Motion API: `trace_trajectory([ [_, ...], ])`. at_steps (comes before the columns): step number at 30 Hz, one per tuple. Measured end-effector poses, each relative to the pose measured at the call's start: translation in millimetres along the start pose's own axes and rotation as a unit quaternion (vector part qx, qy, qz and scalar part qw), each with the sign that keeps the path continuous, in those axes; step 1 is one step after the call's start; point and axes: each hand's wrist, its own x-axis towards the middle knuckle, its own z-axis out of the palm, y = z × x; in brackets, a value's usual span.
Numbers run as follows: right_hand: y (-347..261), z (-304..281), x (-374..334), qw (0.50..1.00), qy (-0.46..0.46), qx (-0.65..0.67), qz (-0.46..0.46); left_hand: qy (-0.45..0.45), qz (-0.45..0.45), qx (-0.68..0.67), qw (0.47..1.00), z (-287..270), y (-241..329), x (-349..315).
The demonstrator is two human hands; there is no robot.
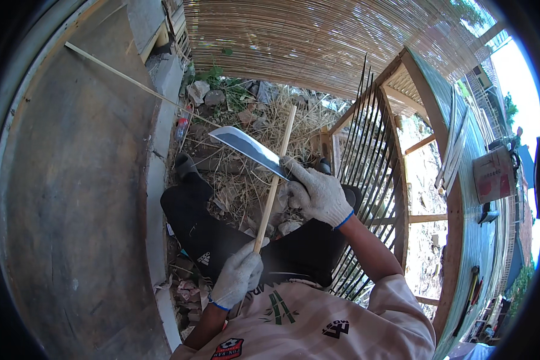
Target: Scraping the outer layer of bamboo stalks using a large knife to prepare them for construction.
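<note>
At left, a brown board (78,198), with a thin strip (114,71) reaching past its upper right edge. Next, a stick (273,185), slanting upward between the knees, grasped near its lower end by the gloved left hand (239,276). Laid across the stick, a knife (246,148), grasped at its handle end by the gloved right hand (319,195), handle itself hidden. Farther right, a bench (471,240), with slats (456,147) along its left edge and a box (493,174) by its right.

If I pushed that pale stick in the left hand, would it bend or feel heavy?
The pale stick is probably fairly stiff, as it runs straight from the left hand. It is likely light, being so slender.
</note>
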Motion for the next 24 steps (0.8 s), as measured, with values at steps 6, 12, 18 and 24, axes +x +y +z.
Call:
trace_trajectory([
  [6,27.2,-10.7,14.8,0.998,0.048,0.006,0.028,-0.007,-0.024,0.023,0.999,-5.1,-5.2,-14.7],
  [12,32.2,-21.7,28.2,0.998,0.041,0.011,0.056,-0.011,-0.023,0.023,0.999,-12.6,-7.0,-24.9],
  [18,34.4,-15.9,39.5,0.999,0.032,-0.034,0.029,-0.002,-0.023,-0.006,1.0,-17.0,-9.6,-32.3],
  [24,49.3,-28.4,53.5,0.989,0.099,-0.047,0.103,-0.006,-0.055,0.011,0.998,-23.8,-23.3,-51.7],
])
